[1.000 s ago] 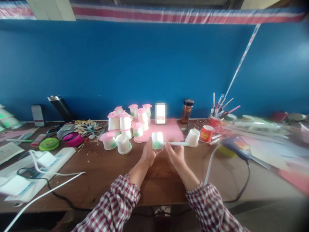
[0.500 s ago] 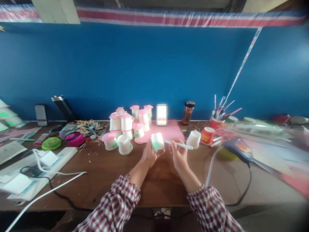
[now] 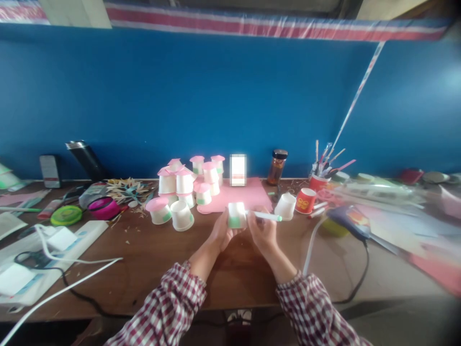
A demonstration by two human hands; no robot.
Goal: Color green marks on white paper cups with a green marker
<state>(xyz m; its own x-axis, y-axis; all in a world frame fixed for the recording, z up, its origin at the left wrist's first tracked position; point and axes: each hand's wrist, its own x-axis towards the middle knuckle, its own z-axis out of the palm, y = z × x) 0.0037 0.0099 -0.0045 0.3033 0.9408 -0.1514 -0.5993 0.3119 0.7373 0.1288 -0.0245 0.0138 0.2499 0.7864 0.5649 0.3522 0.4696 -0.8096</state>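
Observation:
A white paper cup with a green patch [image 3: 236,215] is held just above the table, my left hand [image 3: 221,231] wrapped round its left side and underneath. In my right hand [image 3: 263,231] is a white marker with a green end [image 3: 269,216], its other end close against the cup's right side; whether it touches, I cannot tell. A plain white cup [image 3: 285,207] stands right of the marker. To the left are a bare white cup [image 3: 182,216] and several upturned cups with pink paper tops [image 3: 158,210], some stacked.
Pink paper [image 3: 248,194] lies behind my hands. At right are a red cup [image 3: 305,201], a glue gun [image 3: 347,221] with its cord, and a cup of brushes [image 3: 319,181]. A power strip [image 3: 77,247], green tape roll [image 3: 66,216] and wood sticks [image 3: 128,191] lie left.
The held cup sits slightly more upright, its green patch turned more towards me. My right hand and the marker have come nearer the cup. The whole view has shifted a little.

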